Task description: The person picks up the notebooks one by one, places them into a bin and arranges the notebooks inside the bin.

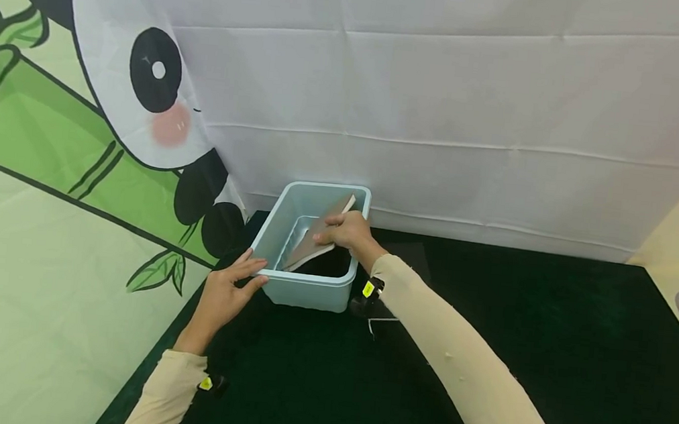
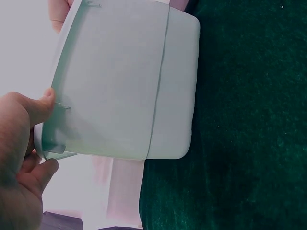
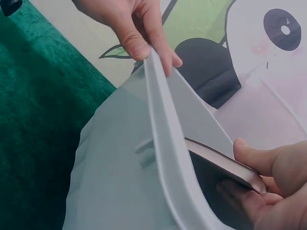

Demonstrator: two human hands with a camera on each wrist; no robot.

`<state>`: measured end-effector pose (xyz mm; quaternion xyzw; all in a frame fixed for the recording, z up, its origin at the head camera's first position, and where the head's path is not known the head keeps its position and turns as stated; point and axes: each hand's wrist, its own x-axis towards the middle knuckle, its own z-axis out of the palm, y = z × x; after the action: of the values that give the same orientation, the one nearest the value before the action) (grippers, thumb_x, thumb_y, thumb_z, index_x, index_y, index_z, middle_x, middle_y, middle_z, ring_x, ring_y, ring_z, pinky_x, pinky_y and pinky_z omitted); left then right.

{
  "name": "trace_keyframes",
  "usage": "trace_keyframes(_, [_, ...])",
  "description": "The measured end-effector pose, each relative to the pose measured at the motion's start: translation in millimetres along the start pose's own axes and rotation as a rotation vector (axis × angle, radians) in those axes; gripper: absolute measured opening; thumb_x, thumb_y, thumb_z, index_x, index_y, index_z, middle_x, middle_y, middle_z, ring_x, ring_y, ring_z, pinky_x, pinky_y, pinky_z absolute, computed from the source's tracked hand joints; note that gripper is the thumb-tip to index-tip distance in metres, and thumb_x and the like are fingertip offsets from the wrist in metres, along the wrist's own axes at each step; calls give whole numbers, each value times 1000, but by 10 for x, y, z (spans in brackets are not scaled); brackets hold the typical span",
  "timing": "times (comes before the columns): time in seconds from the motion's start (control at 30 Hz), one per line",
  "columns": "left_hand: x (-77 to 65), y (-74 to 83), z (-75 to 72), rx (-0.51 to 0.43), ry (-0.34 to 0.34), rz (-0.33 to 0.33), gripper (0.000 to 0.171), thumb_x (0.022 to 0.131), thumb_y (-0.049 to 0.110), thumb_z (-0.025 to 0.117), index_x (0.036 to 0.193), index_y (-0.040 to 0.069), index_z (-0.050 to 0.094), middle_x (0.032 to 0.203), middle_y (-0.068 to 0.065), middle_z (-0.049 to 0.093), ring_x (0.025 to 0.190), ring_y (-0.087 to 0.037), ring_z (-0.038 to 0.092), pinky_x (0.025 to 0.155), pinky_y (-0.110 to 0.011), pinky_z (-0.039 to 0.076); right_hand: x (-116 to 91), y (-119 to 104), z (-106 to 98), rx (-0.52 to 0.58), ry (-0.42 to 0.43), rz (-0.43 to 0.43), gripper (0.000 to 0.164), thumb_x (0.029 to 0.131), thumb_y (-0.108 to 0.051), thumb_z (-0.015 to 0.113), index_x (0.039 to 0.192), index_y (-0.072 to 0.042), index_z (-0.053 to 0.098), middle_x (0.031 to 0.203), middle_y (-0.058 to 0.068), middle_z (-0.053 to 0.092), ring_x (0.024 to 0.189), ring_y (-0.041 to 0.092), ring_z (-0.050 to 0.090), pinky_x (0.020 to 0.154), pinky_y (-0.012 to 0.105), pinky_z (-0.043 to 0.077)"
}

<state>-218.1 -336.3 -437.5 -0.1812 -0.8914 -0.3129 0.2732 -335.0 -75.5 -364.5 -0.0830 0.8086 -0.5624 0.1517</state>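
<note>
A light blue plastic bin [image 1: 305,290] stands on the dark green cloth against the backdrop. My left hand [image 1: 229,296] pinches its rim at the near left corner; in the left wrist view the thumb lies over the rim [image 2: 62,62]. My right hand [image 1: 346,231] reaches inside the bin and grips a thin notebook [image 1: 316,233] with a greyish-brown cover and pale page edges. The notebook is tilted inside the bin, its lower end near the front wall. In the right wrist view, thumb and fingers clamp the notebook's edge [image 3: 220,160], and its dark underside shows.
A dark flat thing [image 1: 411,259] lies on the green cloth [image 1: 515,348] just right of the bin, partly behind the right forearm. A white backdrop sheet [image 1: 446,100] with a printed panda rises close behind the bin and along the left.
</note>
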Motion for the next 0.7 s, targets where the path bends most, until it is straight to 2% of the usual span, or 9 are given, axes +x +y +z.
trace_keyframes(0.2, [7, -8, -11, 10, 0, 3, 36, 85, 7, 82, 120, 2, 75, 121, -16, 73, 131, -40, 58, 93, -57, 54, 6, 9, 68, -10, -33, 36, 54, 88, -17, 83, 139, -8, 64, 141, 17, 60, 118, 29, 65, 104, 44, 51])
trace_keyframes(0.3, [-1, -6, -16, 9, 2, 2, 36, 85, 7, 82, 121, 2, 75, 121, -16, 73, 131, -40, 57, 94, -58, 53, 1, 2, 84, -8, -59, 32, 53, 89, -16, 81, 138, -4, 64, 140, 20, 59, 115, 29, 67, 103, 44, 53])
trace_keyframes(0.5, [0, -8, -11, 6, -7, -1, 36, 86, 7, 81, 121, 2, 75, 122, -16, 73, 132, -39, 56, 95, -57, 53, -22, -38, 52, 54, -159, 61, 48, 94, -7, 75, 136, 10, 58, 143, 28, 54, 122, 37, 65, 99, 42, 55])
trace_keyframes(0.63, [-1, -11, -9, 3, -6, -4, 36, 86, 7, 81, 121, 2, 75, 122, -16, 73, 132, -40, 56, 95, -58, 53, -52, -75, -37, 44, -152, 63, 32, 96, -8, 72, 119, 13, 67, 142, 24, 56, 126, 36, 62, 100, 42, 55])
trace_keyframes(0.7, [0, -10, -12, 3, -5, -5, 36, 86, 8, 81, 122, 2, 75, 122, -15, 73, 132, -40, 56, 94, -58, 53, -72, -98, -116, 27, -139, 51, 30, 96, -9, 71, 117, 11, 69, 143, 22, 56, 128, 36, 61, 103, 42, 53])
